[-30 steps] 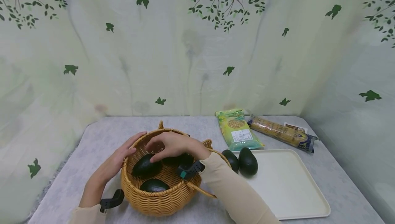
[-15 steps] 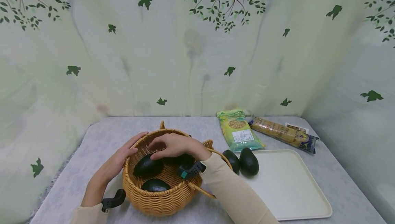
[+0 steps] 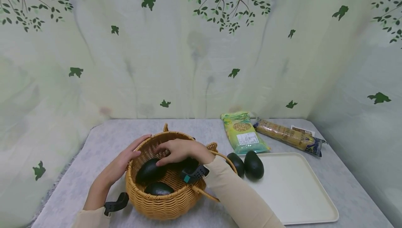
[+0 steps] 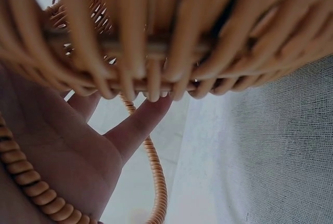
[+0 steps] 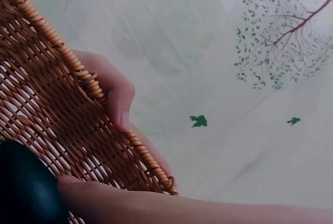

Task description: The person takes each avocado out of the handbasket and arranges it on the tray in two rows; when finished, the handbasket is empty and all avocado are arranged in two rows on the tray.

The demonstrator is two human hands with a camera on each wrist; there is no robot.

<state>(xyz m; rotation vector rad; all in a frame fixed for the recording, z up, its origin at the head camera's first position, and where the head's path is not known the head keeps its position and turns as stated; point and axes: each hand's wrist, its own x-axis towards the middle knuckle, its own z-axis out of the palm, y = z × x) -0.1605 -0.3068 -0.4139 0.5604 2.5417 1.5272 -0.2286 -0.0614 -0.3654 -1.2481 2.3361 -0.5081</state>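
A round wicker basket (image 3: pixel 163 207) with several dark green avocados inside stands on the table. My left hand (image 3: pixel 120 163) grips its left rim, thumb hooked over the edge and fingers along the outside. My right hand (image 3: pixel 180 151) is inside the basket, its thumb touching the top of the left avocado (image 3: pixel 150 172). Its fingers are spread apart from the thumb, and their tips are partly hidden. Another avocado (image 3: pixel 158 189) lies at the front of the basket, and a further dark one is mostly covered by the right hand. The right wrist view shows the thumb against an avocado (image 5: pixel 31 187).
Right of the basket is a white tray (image 3: pixel 295 189) with two avocados (image 3: pixel 253 165) at its far left corner. Behind it lie a green-yellow bag (image 3: pixel 245 137) and a long pack of noodles (image 3: pixel 287 135). The basket's handle (image 3: pixel 227 160) droops on the right side.
My right hand has shifted slightly right and lower inside the basket. The left hand keeps its hold on the rim, and the avocados stay where they were.
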